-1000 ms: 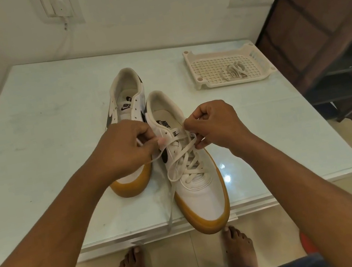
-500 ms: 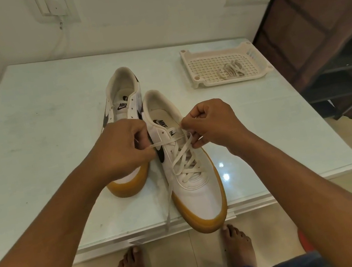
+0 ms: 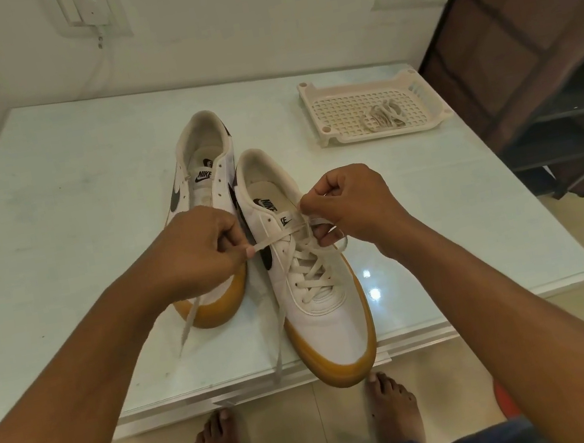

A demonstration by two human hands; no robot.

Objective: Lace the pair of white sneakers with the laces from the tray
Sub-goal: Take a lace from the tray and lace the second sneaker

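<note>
**Near sneaker part-laced**

Centre frame: the lace (image 3: 274,239) on the near sneaker (image 3: 330,316) is pinched by left hand (image 3: 194,254) and right hand (image 3: 350,207). Soft, limp, light; best gripped near tips. Behind it, the unlaced sneaker (image 3: 222,179); upper right, the second lace (image 3: 383,116) is bundled in the tray (image 3: 356,88).

Toward the tray (image 3: 310,110), the nearer sneaker (image 3: 332,315) showed NIKE on its insole (image 3: 267,205) and KE on its tongue tag (image 3: 284,220); the farther sneaker (image 3: 219,171) showed NIKE on its tongue label (image 3: 203,175)
</note>
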